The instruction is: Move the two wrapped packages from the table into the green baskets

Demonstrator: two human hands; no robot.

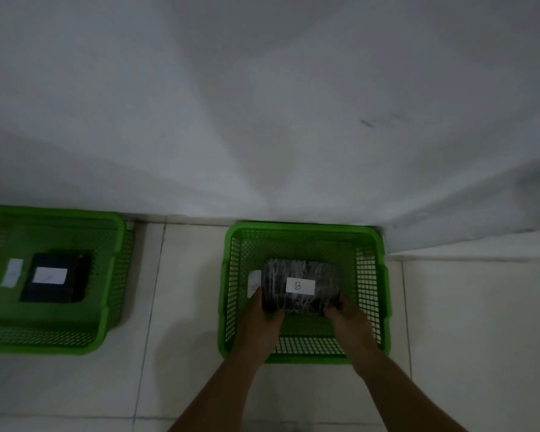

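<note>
- Left green basket (106, 275): it sits on the white tiled floor (184, 307), well to the left of the right green basket and against the white wall (262, 120). Its left edge is cut off by the frame.
- First wrapped package (56, 277): it lies flat on the bottom of the left green basket. It is dark and carries a white label on top; the writing is too blurred to read. A white tag (12, 272) lies just to its left on the basket bottom.
- Right green basket (371, 275): it stands against the wall, in the corner. You reach into it with both arms.
- Your left hand (262, 319): it grips the near-left corner of the second wrapped package (300, 285), fingers closed on it.
- Second wrapped package: it is inside the right green basket, dark, covered in clear film, with a white label marked "B". You cannot tell whether it rests on the bottom. A white card (253, 283) shows just beside its left edge.
- Your right hand (343, 316): it grips the near-right corner of the same package.
</note>
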